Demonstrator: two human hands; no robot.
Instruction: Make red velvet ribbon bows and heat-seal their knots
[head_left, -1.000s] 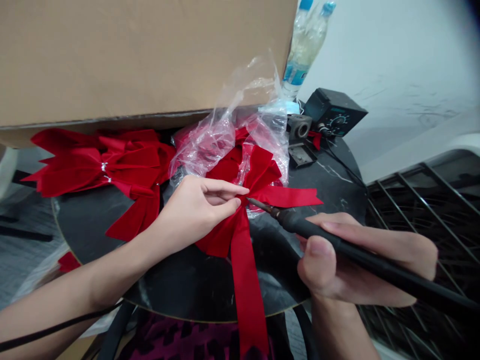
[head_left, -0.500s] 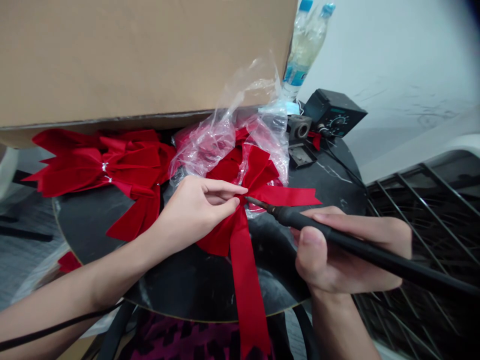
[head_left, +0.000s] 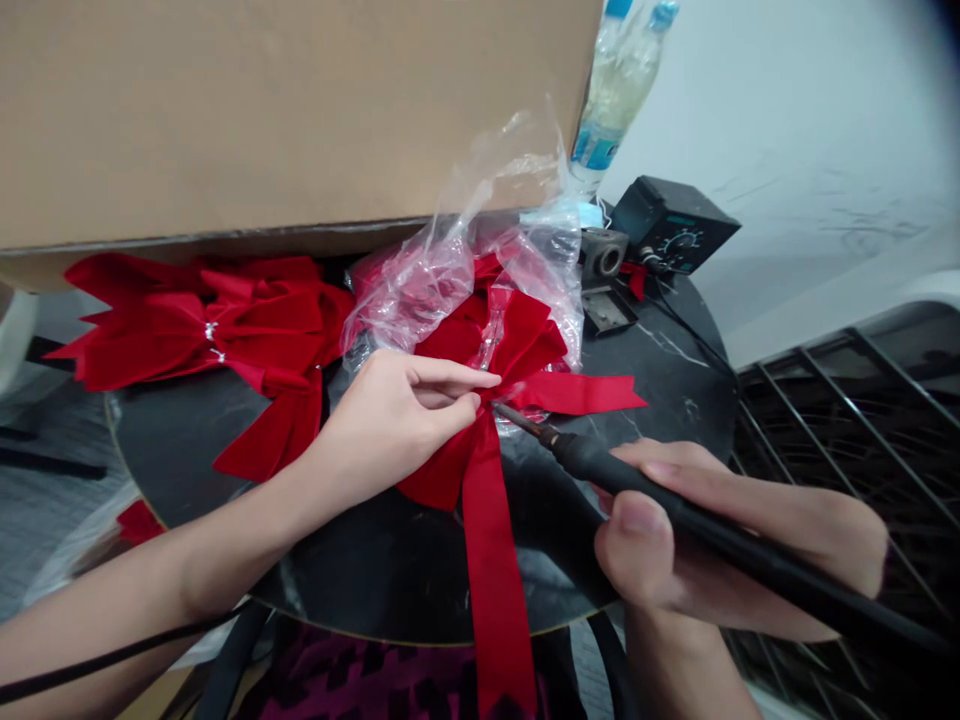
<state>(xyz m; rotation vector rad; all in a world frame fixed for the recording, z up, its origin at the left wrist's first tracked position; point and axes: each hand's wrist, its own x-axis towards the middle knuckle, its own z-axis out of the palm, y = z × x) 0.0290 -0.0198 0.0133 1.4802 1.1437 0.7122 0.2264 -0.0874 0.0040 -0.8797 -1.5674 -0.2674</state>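
My left hand (head_left: 409, 415) pinches the middle of a red velvet bow (head_left: 521, 335) between thumb and fingers. One ribbon tail (head_left: 499, 570) of the bow hangs down over the table's front edge, and another points right. In my right hand (head_left: 720, 530) is a black soldering iron (head_left: 615, 465), gripped like a pen. Its metal tip is at the bow's centre, close to my left fingertips; whether it touches the fabric I cannot tell. Clear plastic wrap (head_left: 442, 280) with red fabric inside lies behind the bow.
Several red bows (head_left: 247, 320) are piled on the left of the round black table (head_left: 367, 580). A large cardboard box (head_left: 285, 110) stands behind. At the back right are a black control unit (head_left: 675, 225), a metal stand (head_left: 604, 255) and bottles (head_left: 619, 95). A black rack (head_left: 862, 400) is at right.
My right hand has moved right and slightly down, drawing the iron's tip back a little. My left hand keeps its pinch on the bow.
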